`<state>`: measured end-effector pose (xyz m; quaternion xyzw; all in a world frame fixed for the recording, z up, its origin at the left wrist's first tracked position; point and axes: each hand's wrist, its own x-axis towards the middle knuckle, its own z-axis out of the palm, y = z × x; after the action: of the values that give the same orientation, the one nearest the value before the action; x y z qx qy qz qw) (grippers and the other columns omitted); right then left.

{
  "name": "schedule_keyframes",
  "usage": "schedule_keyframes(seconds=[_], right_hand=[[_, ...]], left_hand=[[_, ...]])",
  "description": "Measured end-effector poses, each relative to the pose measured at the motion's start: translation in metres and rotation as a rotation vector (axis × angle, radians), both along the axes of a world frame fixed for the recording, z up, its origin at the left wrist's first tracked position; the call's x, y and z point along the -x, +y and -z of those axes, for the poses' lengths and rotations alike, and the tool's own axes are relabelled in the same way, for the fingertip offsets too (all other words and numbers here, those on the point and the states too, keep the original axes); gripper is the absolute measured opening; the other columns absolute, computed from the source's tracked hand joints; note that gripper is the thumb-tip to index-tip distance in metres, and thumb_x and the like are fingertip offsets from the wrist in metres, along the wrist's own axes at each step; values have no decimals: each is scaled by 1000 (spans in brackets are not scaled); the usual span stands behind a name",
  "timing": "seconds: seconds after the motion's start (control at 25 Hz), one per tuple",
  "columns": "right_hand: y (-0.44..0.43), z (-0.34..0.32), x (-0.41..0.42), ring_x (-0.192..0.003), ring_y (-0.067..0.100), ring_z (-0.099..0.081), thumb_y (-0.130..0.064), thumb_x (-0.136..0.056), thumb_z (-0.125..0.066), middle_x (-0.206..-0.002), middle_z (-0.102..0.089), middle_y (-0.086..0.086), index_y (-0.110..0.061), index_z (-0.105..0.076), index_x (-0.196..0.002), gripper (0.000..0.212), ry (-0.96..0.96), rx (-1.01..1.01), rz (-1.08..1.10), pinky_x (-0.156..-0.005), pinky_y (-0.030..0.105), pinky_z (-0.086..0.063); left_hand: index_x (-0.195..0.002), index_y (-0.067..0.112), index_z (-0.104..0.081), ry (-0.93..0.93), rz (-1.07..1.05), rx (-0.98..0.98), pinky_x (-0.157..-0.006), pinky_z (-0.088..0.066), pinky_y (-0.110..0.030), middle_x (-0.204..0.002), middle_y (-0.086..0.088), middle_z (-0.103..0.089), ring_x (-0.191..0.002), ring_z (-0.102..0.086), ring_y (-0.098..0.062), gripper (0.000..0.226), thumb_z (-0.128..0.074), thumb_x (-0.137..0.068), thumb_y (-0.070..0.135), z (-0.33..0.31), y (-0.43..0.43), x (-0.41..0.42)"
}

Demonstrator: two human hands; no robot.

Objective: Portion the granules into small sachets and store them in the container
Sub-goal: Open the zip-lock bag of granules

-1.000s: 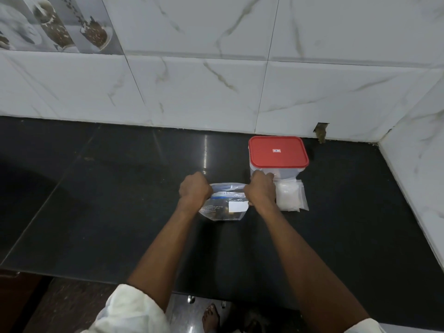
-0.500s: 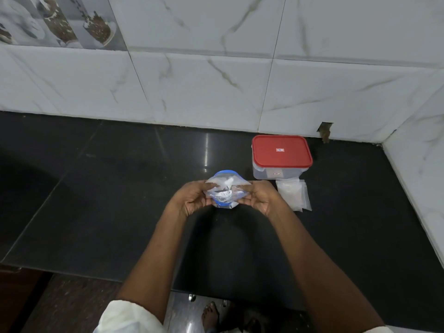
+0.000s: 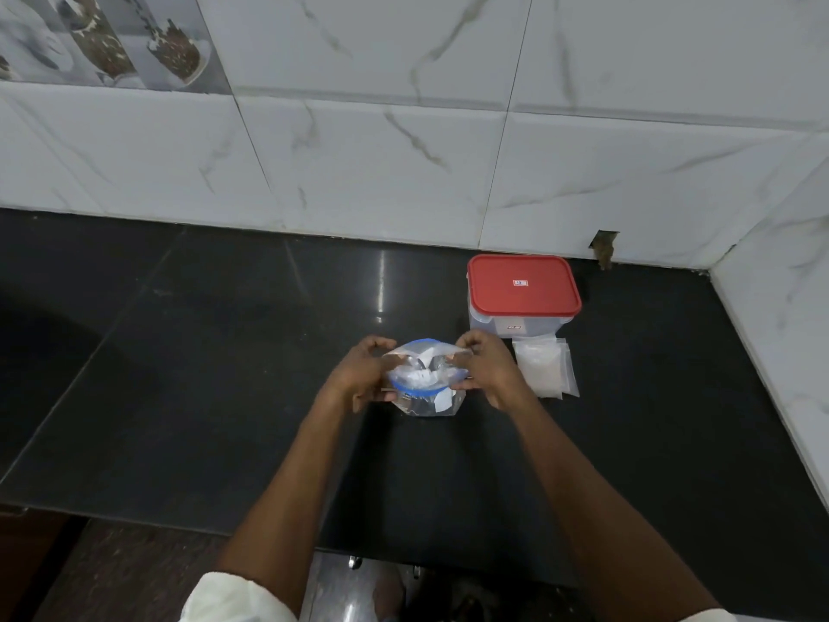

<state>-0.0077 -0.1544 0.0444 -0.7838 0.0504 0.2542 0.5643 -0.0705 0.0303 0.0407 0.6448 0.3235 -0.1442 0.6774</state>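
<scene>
Both sides of the clear, blue-rimmed bag (image 3: pixel 426 399) on the black counter (image 3: pixel 224 397) were pinched by curled fingers, left hand (image 3: pixel 361 374) and right hand (image 3: pixel 489 370). White granules (image 3: pixel 415 377) inside showed dimly; its label was illegible.

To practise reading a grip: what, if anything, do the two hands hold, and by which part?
The clear zip bag: left hand pinches the left side of its open mouth, right hand the right side.
</scene>
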Motion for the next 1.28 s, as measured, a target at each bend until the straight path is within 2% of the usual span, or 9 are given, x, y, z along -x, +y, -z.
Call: schedule_keyframes(seconds=[0.12, 0.24, 0.36, 0.52, 0.64, 0.76, 0.84, 1.04, 1.28], right_hand=[[7, 1, 6, -81, 29, -66, -8, -83, -62, -85, -68, 7, -18, -64, -78, 10, -355, 487, -121, -70, 42, -57], [15, -8, 9, -82, 31, -65, -8, -86, -53, -88, -69, 11, -12, -69, -86, 16, -398, 573, -94, -68, 37, -54], [14, -10, 8, -87, 33, -64, -3, -87, -50, -96, -69, 15, -7, -68, -92, 19, -381, 603, -104, -68, 37, -52], [20, -18, 19, -112, 36, -52, -10, -96, -50, -129, -46, 18, -8, -61, -117, 24, -445, 922, -194, -79, 38, -47], [23, -13, 21, -103, 37, -61, -8, -94, -53, -119, -54, 19, -4, -61, -111, 19, -386, 803, -172, -73, 33, -46], [15, -5, 12, -71, 30, -69, 2, -82, -61, -88, -67, 16, -5, -63, -80, 8, -285, 438, 41, -59, 34, -58], [10, -3, 11, -59, 22, -63, 7, -84, -63, -86, -66, 16, -8, -60, -73, 19, -67, 148, 154, -51, 30, -57], [10, -4, 17, -75, 27, -68, 8, -92, -53, -89, -65, 15, -9, -60, -78, 23, 114, -40, 285, -57, 36, -58], [4, -10, 6, -66, 24, -62, 8, -96, -48, -78, -63, 13, -8, -57, -85, 22, 366, -118, 152, -68, 43, -58]], left_hand=[[-105, 12, -68, -99, 1, -416, -69, -57, -33, -101, -13, -71, -78, -65, -22, 21, -74, -85, 8, -2, -9, 0], [-118, 18, -68, -193, 61, -595, -83, -51, -29, -120, -9, -65, -102, -66, -24, 36, -71, -84, 6, -4, -18, -2], [-110, 16, -71, -148, 132, -784, -84, -49, -32, -121, -15, -60, -105, -64, -32, 22, -65, -89, 11, -4, -24, -3], [-113, 11, -69, 17, 209, -946, -86, -47, -37, -120, -21, -62, -109, -61, -41, 24, -56, -95, 19, -5, -27, -1], [-92, 4, -69, 25, 85, -659, -72, -61, -42, -102, -25, -69, -87, -71, -43, 17, -53, -94, 9, -6, -25, -5], [-87, 0, -64, 6, -205, -104, -49, -61, -38, -85, -22, -66, -63, -66, -33, 18, -49, -93, -9, -16, -24, -6], [-90, -2, -65, 32, -298, 62, -46, -59, -32, -73, -19, -67, -60, -63, -28, 21, -48, -90, -15, -16, -24, -7], [-75, -1, -64, 37, -329, 102, -45, -55, -28, -49, -9, -65, -43, -62, -19, 29, -45, -86, -20, -8, -32, -9], [-75, 4, -57, 180, -355, 289, -43, -47, -23, -46, -7, -49, -39, -46, -16, 34, -30, -93, -8, 8, -26, -18]])
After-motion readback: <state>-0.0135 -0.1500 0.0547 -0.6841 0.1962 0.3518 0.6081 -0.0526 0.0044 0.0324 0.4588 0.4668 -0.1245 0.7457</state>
